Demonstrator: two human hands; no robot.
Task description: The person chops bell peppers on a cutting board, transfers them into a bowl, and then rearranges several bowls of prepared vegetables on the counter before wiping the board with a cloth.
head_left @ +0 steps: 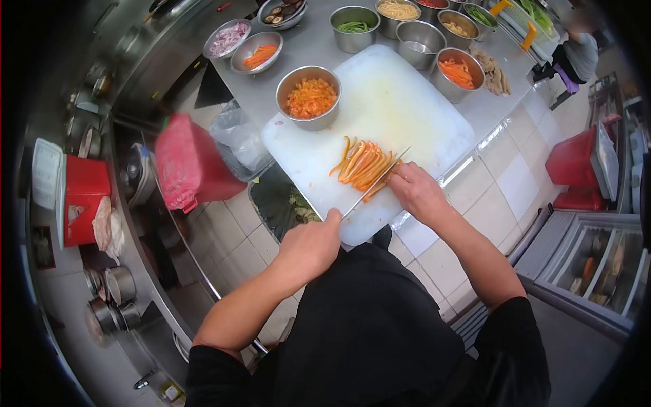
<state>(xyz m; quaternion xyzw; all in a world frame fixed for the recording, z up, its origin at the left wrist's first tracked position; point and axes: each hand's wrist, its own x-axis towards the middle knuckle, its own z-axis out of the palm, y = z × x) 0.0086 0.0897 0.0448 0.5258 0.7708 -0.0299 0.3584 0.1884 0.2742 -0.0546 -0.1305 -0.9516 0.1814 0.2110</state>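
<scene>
My left hand (310, 245) is closed round the handle of a knife (369, 188), near the lower edge of the white cutting board (434, 112). The thin blade slants up to the right, over the right side of a pile of orange and yellow pepper strips (363, 163). My right hand (415, 192) is beside the blade's far part, its fingers bent together on the strips at the right end of the pile. A metal bowl of chopped orange pieces (312, 98) sits on the board's upper left.
Metal bowls of green strips (353, 28), carrot-coloured strips (458, 73) and chopped purple pieces (229, 39) stand on the steel table (305, 51). A red bin (193, 163) is left of it. Another person (580, 57) sits at the upper right. An open-topped chiller (597, 264) is at the right.
</scene>
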